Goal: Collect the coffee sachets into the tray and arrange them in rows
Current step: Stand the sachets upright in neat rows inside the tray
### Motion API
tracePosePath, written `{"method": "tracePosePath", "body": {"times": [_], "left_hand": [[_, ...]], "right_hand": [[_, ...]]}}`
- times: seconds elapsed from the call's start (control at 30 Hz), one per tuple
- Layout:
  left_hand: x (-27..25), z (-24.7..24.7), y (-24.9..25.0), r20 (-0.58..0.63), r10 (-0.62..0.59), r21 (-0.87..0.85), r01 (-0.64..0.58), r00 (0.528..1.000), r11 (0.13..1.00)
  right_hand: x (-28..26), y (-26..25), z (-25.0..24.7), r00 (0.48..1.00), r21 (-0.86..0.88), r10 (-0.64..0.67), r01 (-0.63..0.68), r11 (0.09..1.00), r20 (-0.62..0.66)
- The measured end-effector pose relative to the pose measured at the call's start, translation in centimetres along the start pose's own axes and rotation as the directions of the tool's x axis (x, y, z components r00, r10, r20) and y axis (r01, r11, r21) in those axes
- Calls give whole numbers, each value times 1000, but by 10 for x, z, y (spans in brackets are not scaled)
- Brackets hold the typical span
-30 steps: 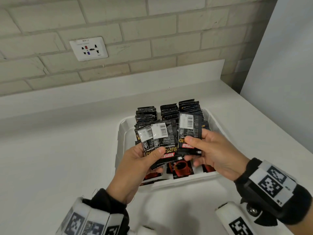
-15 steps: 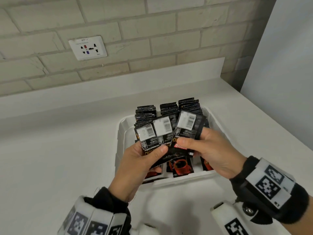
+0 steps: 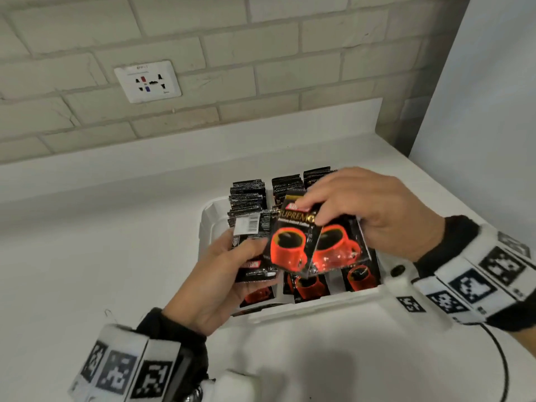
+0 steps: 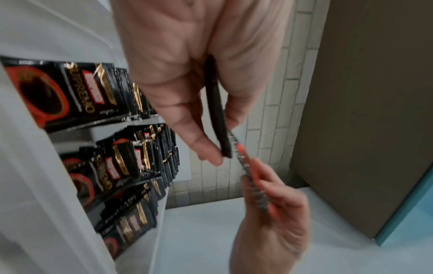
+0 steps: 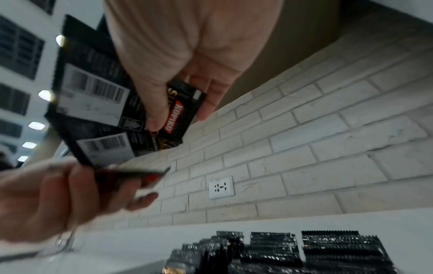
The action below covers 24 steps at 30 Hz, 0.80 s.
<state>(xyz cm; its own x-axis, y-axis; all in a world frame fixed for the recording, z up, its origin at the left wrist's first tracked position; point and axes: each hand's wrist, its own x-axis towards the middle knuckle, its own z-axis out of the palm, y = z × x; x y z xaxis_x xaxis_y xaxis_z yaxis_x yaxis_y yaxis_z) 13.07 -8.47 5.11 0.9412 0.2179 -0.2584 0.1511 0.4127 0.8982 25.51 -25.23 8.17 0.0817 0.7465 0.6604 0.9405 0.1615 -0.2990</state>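
Observation:
A white tray (image 3: 319, 310) on the counter holds three rows of black coffee sachets (image 3: 249, 195) standing on edge, with red-cup fronts showing at the near end. Above the tray my left hand (image 3: 246, 253) grips a sachet (image 3: 252, 227) with its barcode back towards me. My right hand (image 3: 333, 210), palm down, pinches two sachets (image 3: 313, 245) by their tops, red-cup fronts up. The left wrist view shows my left hand's sachet (image 4: 218, 115) edge-on and the tray rows (image 4: 112, 148). In the right wrist view my right hand's sachets (image 5: 178, 113) are overhead.
The white counter (image 3: 101, 271) spreads to the left and in front of the tray. A brick wall with a socket (image 3: 148, 81) stands behind. A tall white panel (image 3: 478, 111) closes the right side. A thin black cable (image 3: 504, 369) lies at the lower right.
My right hand has turned palm down, so its sachets now show their red-cup fronts instead of barcodes. It holds two sachets now, and my left hand's fan has shrunk.

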Motion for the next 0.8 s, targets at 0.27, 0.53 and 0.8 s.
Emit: {"method": "tracePosePath", "body": {"times": [0.27, 0.53, 0.8], "left_hand": [[-6, 13, -9, 121, -56, 87, 45, 991, 995], [0, 12, -19, -18, 58, 143, -55, 998, 988], [-5, 11, -17, -50, 198, 251, -179, 979, 951]], "right_hand": [[-8, 2, 11, 986, -313, -28, 80, 946, 167], [-17, 3, 19, 975, -238, 205, -219, 946, -84], [1, -14, -2, 693, 363, 690, -710, 603, 209]]}}
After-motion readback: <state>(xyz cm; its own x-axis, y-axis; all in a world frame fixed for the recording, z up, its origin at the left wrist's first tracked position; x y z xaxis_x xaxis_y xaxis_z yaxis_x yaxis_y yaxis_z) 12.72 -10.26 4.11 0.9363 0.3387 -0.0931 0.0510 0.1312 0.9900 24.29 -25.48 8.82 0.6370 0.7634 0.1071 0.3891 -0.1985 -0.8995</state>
